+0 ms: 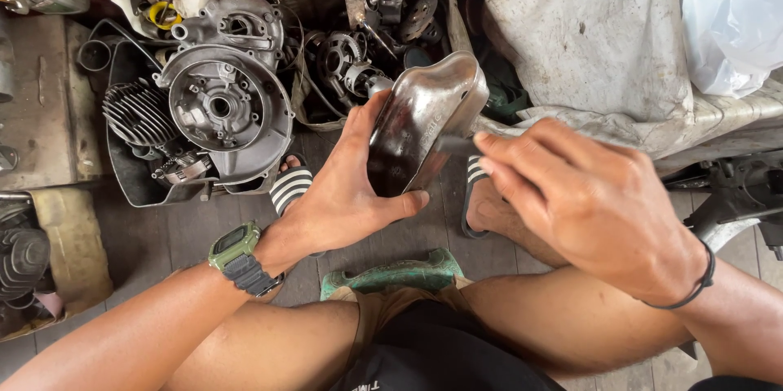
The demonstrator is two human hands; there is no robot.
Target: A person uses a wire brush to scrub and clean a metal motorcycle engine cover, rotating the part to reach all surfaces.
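I see left hand (347, 195) wrapped round shiny metal cover (424, 122), fingers closed, thumb under bottom edge, so cover stays tilted up over floor (163, 236). Right hand (587, 203) pinches small dark tool (455, 145), tip touching cover's inner side. Hold keeps hollow side facing me. Engine case (220, 106) sits in black tray (130, 171) near floor's far left edge.
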